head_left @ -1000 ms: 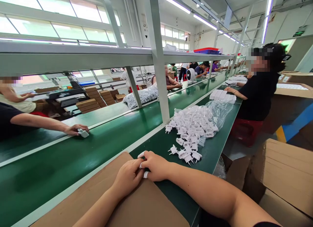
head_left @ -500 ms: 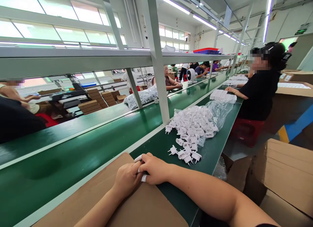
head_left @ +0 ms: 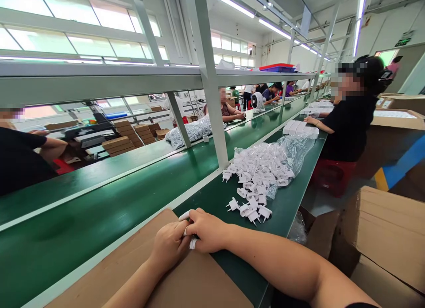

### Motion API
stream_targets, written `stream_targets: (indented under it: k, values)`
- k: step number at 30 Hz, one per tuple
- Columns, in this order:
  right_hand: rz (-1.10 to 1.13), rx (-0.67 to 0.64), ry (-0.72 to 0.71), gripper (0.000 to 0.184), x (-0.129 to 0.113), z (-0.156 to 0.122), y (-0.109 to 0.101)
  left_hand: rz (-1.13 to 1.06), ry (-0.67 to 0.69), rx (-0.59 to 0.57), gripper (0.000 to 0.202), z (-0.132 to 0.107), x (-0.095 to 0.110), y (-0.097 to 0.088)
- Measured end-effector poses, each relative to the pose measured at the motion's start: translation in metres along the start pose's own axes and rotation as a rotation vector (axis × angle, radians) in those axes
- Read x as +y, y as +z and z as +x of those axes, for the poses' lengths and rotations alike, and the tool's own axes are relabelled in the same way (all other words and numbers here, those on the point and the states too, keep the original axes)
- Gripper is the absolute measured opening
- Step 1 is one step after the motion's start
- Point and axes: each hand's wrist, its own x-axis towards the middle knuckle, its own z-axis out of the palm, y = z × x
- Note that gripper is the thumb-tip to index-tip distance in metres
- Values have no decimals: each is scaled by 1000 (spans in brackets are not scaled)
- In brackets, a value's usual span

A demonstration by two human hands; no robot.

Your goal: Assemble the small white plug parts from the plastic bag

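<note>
My left hand and my right hand rest against each other on a sheet of brown cardboard. Both have curled fingers, and the left fingertips are hidden beneath the right hand. White wraps cover several fingertips at the place where the hands meet. Whether anything lies between the fingers is hidden. Just beyond my right hand, loose white two-pin plug adapters lie on the green bench. Behind them, more adapters spill from a clear plastic bag.
A green conveyor belt runs along the left. A white post and shelf stand over it. Further along, a co-worker in black sits at the bench near stacked white pieces. Cardboard boxes stand at the right.
The view has shifted slightly. My hands stay together in nearly the same pose. At the far left, a person in black has moved, with an arm now showing.
</note>
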Motion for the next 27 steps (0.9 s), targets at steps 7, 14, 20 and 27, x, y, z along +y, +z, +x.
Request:
stream_targets:
  k: [7, 14, 20, 27]
  values:
    - [27, -30, 11, 12, 5, 0, 3, -83, -82, -130, 27, -3, -4, 3]
    - [59, -37, 11, 10, 8, 0, 6, -144, -190, -257, 25, -4, -3, 5]
    - [78, -27, 11, 9, 7, 0, 5, -162, -207, -267, 24, -4, -3, 5]
    - [77, -37, 15, 12, 7, 0, 4, -193, -228, -315, 23, -6, -4, 5]
